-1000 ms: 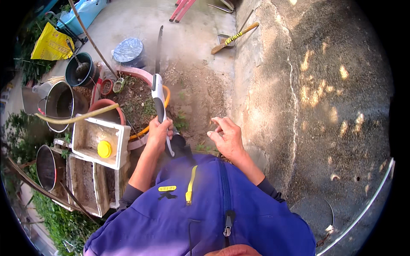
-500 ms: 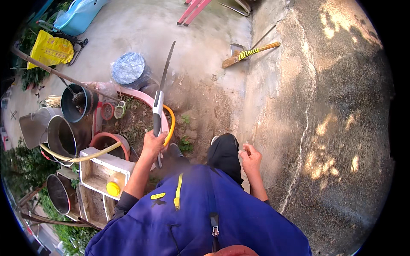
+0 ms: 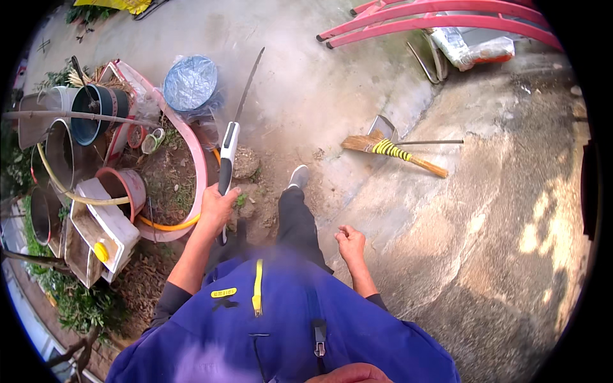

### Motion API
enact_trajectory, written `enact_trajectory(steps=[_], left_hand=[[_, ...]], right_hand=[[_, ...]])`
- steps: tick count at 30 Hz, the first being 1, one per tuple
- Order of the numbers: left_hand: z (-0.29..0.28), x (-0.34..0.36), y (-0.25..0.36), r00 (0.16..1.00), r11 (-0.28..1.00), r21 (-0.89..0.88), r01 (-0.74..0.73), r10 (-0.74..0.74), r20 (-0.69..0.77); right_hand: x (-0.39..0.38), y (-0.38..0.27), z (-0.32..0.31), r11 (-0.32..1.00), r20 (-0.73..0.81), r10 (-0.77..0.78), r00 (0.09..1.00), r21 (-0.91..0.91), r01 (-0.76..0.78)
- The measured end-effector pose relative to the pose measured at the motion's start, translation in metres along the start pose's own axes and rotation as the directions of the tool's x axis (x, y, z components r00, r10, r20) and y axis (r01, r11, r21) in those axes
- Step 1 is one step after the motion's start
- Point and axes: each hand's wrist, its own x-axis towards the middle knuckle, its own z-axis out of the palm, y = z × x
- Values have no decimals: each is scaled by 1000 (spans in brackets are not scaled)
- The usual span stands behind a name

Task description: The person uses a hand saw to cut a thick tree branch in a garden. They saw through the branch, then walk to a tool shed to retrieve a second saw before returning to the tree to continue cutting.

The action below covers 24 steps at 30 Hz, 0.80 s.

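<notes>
The left hand (image 3: 216, 209) is closed around the dark part of the handle of a hand saw (image 3: 228, 144), fingers and thumb clamped on it; the saw is in front of the body, its blade pointing away from the person, between the bucket with blue plastic cover (image 3: 190, 83) and the broom (image 3: 389, 148). The right hand (image 3: 350, 244) hangs near the jacket (image 3: 255, 332), with fingers bent; no thing shows in it, but I cannot tell whether its fingertips meet. About how far the work is: the saw is already in hand and its blade stands out from the handle; the blade appears to touch nothing, so I judge that no cut is in progress; no cut-off piece can be made out near the saw; the pink planter rim (image 3: 203, 169) lies to its left, apart from the blade.
</notes>
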Motion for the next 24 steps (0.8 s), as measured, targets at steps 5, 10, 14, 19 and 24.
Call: enact_trajectory(steps=[5,10,14,19,24], left_hand=[[68,0,16,991,975,-200,96,-113,-74],[96,2,49,965,976,-137,170,-193,-178],[105,11,75,969,973,-215,88,-134,-209],[105,28,110,970,978,-207,17,-66,-234],[108,55,142,972,957,-287,-43,-26,-234]], right_hand=[[122,-3,-94,994,80,13,997,105,-22],[184,-16,-135,976,52,-4,999,217,-7],[208,-23,-130,976,75,-119,990,192,103],[214,-75,-116,957,137,-223,965,221,189],[229,-144,-110,919,196,-377,905,198,340]])
